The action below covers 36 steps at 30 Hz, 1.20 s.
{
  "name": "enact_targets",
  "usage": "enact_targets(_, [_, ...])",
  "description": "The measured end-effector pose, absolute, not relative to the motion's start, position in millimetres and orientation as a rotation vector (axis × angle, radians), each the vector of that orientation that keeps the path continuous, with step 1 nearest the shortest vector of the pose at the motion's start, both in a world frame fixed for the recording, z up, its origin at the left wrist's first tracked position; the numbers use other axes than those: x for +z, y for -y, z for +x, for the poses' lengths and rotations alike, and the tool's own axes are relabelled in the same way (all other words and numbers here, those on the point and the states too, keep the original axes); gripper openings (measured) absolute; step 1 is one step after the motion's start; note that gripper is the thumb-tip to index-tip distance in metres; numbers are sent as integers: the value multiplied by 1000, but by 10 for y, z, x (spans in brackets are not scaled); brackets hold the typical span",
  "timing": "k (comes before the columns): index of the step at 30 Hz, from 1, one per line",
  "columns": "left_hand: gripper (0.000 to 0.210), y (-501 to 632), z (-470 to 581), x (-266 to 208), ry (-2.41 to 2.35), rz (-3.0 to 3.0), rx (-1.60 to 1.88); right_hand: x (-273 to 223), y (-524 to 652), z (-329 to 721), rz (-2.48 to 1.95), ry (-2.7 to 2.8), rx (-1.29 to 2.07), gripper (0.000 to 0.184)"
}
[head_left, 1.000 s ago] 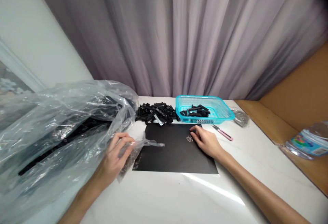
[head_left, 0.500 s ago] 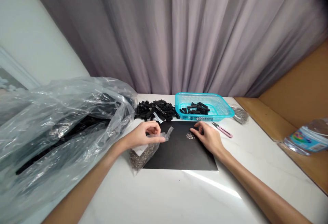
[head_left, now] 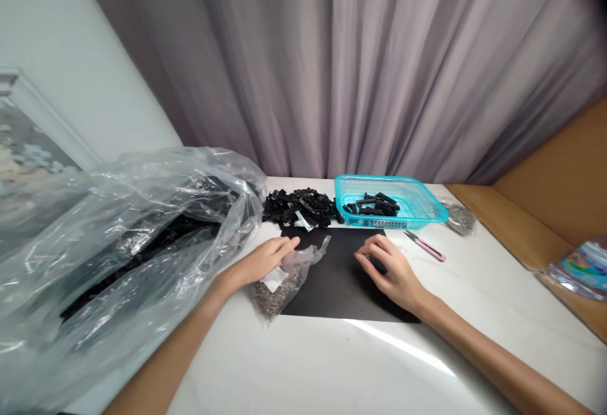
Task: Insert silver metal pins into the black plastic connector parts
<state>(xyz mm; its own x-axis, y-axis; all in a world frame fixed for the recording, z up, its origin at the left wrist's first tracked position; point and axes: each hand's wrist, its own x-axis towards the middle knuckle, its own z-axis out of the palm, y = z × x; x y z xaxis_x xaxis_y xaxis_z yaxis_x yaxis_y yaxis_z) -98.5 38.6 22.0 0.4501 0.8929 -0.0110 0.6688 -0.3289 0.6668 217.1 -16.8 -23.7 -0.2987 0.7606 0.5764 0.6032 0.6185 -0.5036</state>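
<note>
My left hand [head_left: 271,255] lies with its fingers stretched out along the left side of a clear bag [head_left: 283,285] full of tiny metal pieces, touching it. The bag carries a white label [head_left: 274,279] and its twisted top points to the right. It rests across the left edge of a black mat [head_left: 332,288]. Over the mat's right part is my right hand [head_left: 391,272], thumb and fingers curled together in a pinch. What sits between those fingertips is too small to make out. The right hand covers the spot where small metal pieces lay.
Behind the mat lie a heap of black plastic parts [head_left: 301,206] and a turquoise basket [head_left: 427,212] holding similar parts. Pink-handled snips [head_left: 427,247] and a second bag [head_left: 459,217] are at right. A large plastic sack [head_left: 156,212] fills the left; a bottle [head_left: 581,269] stands far right.
My left hand has let go of the bag's top, its fingers now straightened beside it. My right hand has come nearer over the small metal pieces, its fingers drawn together. The view has shifted slightly left.
</note>
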Motion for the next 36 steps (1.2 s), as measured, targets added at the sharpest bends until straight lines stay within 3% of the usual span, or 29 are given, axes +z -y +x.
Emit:
enact_targets(5, [61, -369, -964, 152, -1367, 2016, 465, 37, 310, 1649, -782, 2130, 536, 24])
enact_targets(9, [62, -398, -975, 98, -1343, 1975, 466, 50, 231, 1372, -792, 2056, 617, 18])
enact_targets(13, [56, -423, -979, 97, -1294, 1979, 510, 31, 208, 1395, -818, 2024, 624, 28])
enact_targets(19, [49, -380, -936, 195, -1172, 1958, 509, 154, 173, 1470, -716, 2285, 1101, 37])
enact_targets(23, [43, -391, -932, 159, -1107, 1930, 510, 139, 88, 1339, -877, 2309, 750, 19])
enact_targets(29, [32, -441, -955, 70, -1100, 1892, 559, 161, -14, 1241, -910, 2554, 331, 34])
enact_targets(36, [37, -447, -922, 83, -1146, 1841, 606, 127, -26, 1208, -1046, 2632, 327, 32])
